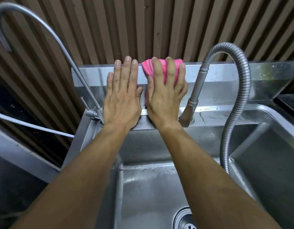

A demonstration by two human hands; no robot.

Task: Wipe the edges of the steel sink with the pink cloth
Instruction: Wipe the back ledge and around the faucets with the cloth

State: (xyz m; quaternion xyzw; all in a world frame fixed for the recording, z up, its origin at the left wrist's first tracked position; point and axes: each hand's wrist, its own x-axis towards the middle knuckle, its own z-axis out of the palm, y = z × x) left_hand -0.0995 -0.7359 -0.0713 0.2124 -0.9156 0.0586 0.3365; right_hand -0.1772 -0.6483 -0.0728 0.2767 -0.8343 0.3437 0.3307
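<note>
Pink cloth [161, 70] is lying bunched under my right hand [166, 95], which I am pressing against the upright back edge of the steel sink [267, 123], fingers curled over the folds and reaching to the top lip of that edge. My left hand [122, 95] is lying flat and spread on the same back edge, just beside the right one, holding nothing.

Trouble, as I am judging it, is waiting on the far side of the cloth from my left hand: the pull-out sprayer head [194, 98] is hanging just beside my right hand, with its ribbed metal hose [237, 96] looping over the sink's back edge. Sweeping that way, I am risking a knock against it, or a cloth corner snagging. Droplets are sitting on the steel, so my flat hand could be slipping. The cloth is wadded, so it may be skipping the seam.

Beyond the left hand, a thin gooseneck tap [48, 35] is rising from the sink's corner. Behind the back edge a brown slatted wall [159, 27] is standing. Below my arms the basin is showing wet patches and a drain [188, 223].
</note>
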